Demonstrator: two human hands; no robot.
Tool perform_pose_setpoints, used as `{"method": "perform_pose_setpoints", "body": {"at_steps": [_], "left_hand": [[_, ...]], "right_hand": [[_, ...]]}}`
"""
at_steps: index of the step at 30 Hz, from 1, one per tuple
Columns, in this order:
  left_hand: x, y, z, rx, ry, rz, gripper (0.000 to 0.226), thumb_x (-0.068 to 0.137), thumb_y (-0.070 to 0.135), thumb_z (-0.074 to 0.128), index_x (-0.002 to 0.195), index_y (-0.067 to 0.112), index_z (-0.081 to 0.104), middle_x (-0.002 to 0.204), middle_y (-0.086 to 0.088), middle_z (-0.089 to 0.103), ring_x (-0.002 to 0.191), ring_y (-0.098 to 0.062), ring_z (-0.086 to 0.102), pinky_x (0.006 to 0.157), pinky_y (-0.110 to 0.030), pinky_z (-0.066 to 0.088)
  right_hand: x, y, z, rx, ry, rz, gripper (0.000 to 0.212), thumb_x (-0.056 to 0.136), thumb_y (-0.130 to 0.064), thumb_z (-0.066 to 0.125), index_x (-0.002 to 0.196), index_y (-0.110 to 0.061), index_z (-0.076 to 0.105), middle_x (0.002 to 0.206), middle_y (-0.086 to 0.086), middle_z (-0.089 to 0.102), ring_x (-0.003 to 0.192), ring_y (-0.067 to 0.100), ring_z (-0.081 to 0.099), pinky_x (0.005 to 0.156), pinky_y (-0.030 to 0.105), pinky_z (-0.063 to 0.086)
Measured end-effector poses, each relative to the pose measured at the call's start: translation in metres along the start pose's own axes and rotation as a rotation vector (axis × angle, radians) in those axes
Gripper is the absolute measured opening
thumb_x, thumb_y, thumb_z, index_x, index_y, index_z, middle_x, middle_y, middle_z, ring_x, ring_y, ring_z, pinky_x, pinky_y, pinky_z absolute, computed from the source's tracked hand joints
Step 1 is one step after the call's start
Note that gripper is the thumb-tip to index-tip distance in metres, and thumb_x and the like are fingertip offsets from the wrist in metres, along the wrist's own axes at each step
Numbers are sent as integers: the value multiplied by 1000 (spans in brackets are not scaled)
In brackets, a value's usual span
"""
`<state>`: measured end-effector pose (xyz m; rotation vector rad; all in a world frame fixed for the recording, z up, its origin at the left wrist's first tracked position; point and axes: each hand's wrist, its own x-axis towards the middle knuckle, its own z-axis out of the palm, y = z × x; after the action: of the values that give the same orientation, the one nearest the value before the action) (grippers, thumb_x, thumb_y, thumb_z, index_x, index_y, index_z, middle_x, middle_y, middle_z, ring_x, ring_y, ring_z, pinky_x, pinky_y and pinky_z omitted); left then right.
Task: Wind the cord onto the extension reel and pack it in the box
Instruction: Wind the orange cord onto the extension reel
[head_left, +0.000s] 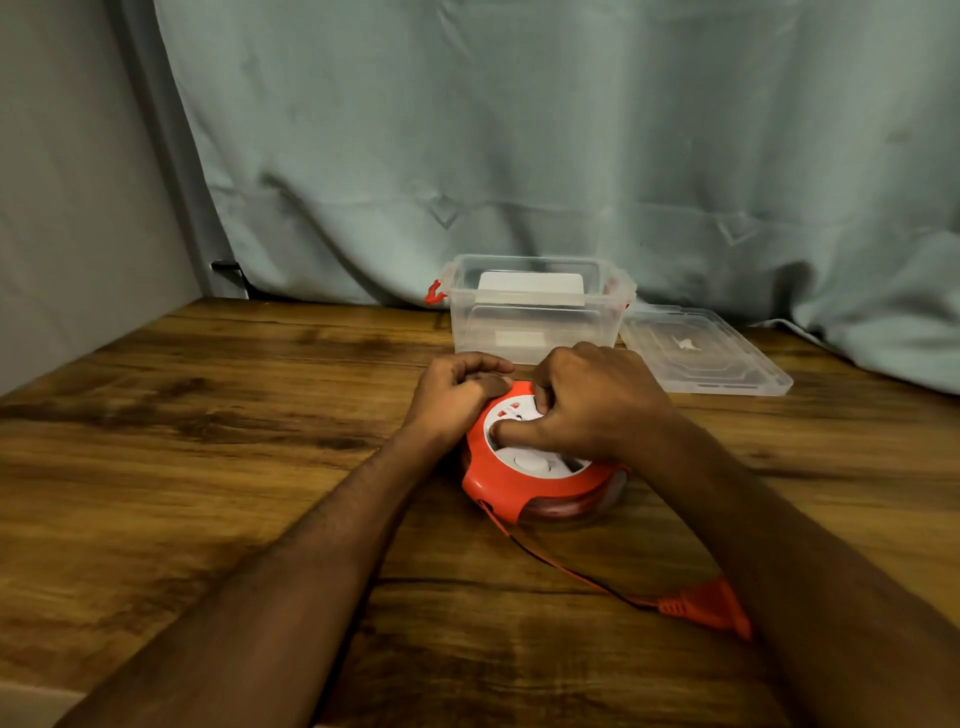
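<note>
My right hand (587, 402) has its fingers (511, 431) curled onto the white winding disc of the reel (540, 467) at frame centre; my left hand (457, 389) grips the orange rim. The cord (561, 564) trails to the plug (711, 605) lower right. I judge it could snag and tip the reel. Both wrists arch downward. The open box (535, 312) waits beyond.
</note>
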<state>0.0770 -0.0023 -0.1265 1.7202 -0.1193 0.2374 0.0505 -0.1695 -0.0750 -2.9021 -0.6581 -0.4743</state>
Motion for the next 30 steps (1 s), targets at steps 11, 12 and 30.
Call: {"method": "perform_pose_setpoints", "body": {"at_steps": [11,12,30], "left_hand": [[3,-4,1,-25,14,-12,20,84,4,67,97,13,77,94,-14,77,93,-33,74,90,-50,59],[2,-3,2,-25,15,-8,20,84,2,66,98,11,77,95,-15,77,94,-34,73,90,-50,59],[4,-4,2,-4,21,12,21,82,3,67,100,8,77,94,-14,78,93,-34,74,90,-52,58]], "right_hand": [[-4,-9,-2,-107,17,192,63,79,-82,50,95,-22,54,97,1,62,81,20,44,74,34,35],[-5,-8,-1,-108,16,203,65,81,-81,48,101,-20,58,102,2,64,83,20,46,75,35,36],[-4,15,-26,288,-344,-173,45,78,-51,81,121,-43,70,57,-50,47,67,1,56,63,23,46]]}}
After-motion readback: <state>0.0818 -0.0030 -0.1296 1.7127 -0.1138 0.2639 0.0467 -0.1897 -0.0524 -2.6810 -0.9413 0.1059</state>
